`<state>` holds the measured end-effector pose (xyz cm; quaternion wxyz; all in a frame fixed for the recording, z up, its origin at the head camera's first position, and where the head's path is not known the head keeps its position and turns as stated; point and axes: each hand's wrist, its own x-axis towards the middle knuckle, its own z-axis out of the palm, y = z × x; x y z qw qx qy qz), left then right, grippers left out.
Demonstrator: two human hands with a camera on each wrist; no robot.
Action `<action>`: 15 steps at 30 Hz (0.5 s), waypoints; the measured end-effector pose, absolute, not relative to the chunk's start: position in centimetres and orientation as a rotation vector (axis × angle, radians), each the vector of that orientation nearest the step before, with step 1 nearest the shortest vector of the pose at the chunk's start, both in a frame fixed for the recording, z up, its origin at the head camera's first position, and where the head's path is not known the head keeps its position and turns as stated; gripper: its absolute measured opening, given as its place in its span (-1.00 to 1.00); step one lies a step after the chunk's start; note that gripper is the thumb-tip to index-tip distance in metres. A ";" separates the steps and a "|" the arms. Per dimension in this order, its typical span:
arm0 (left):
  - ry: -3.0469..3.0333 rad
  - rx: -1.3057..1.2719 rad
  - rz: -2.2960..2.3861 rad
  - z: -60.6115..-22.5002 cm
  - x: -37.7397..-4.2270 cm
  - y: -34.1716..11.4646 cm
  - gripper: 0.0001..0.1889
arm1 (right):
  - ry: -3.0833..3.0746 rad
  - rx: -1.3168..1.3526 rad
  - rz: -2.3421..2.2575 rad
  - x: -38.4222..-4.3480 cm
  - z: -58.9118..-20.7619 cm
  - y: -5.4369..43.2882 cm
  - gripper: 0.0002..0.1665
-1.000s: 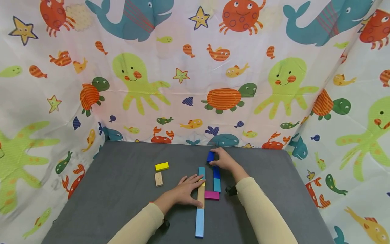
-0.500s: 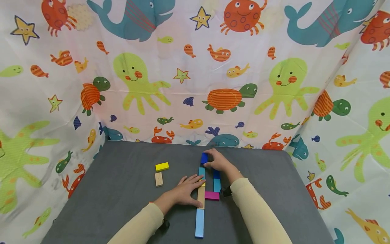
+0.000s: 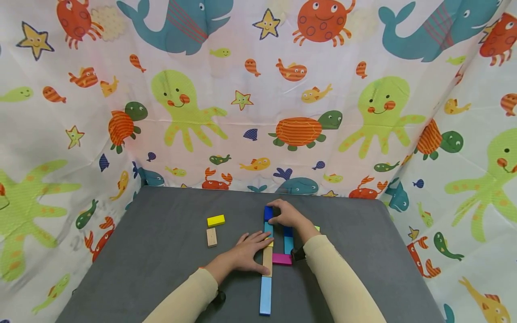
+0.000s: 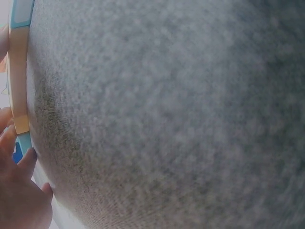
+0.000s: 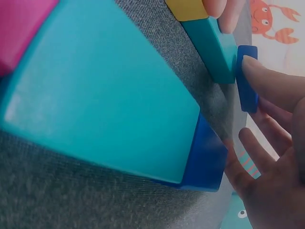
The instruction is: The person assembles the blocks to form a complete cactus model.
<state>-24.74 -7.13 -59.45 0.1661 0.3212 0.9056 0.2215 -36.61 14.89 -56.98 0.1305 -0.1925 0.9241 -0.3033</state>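
My right hand (image 3: 287,214) pinches a dark blue block (image 3: 268,212) between thumb and fingers, at the far end of a straight row of blocks. That row runs toward me: a teal block (image 3: 268,227), a yellow block (image 3: 270,243), a plain wooden block (image 3: 267,256) and a long light blue block (image 3: 265,296). In the right wrist view the pinched blue block (image 5: 247,78) is right at the end of the teal block (image 5: 212,50). My left hand (image 3: 244,254) lies spread along the row, its fingers over the yellow block and its thumb on the wooden one.
Right of the row, a magenta block (image 3: 282,259) adjoins it, with a teal block (image 3: 288,245) and another dark blue block (image 3: 288,231) beyond. A bright yellow block (image 3: 216,220) and a small wooden block (image 3: 212,237) lie left. Something yellow-green (image 3: 317,229) peeks past the right wrist.
My right hand has carried the dark blue block left, from above the right-hand column to the far end of the row, then slightly nearer me. My left hand stays put.
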 end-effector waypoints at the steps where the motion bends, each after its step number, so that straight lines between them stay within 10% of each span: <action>1: 2.580 0.915 0.628 -59.5 -24.8 -7.1 0.06 | 2.687 -0.560 -0.874 -36.6 -57.0 14.9 -0.29; 15: 2.595 0.920 0.599 -59.6 -24.9 -7.0 0.08 | 2.697 -0.543 -0.817 -36.6 -56.9 14.8 -0.33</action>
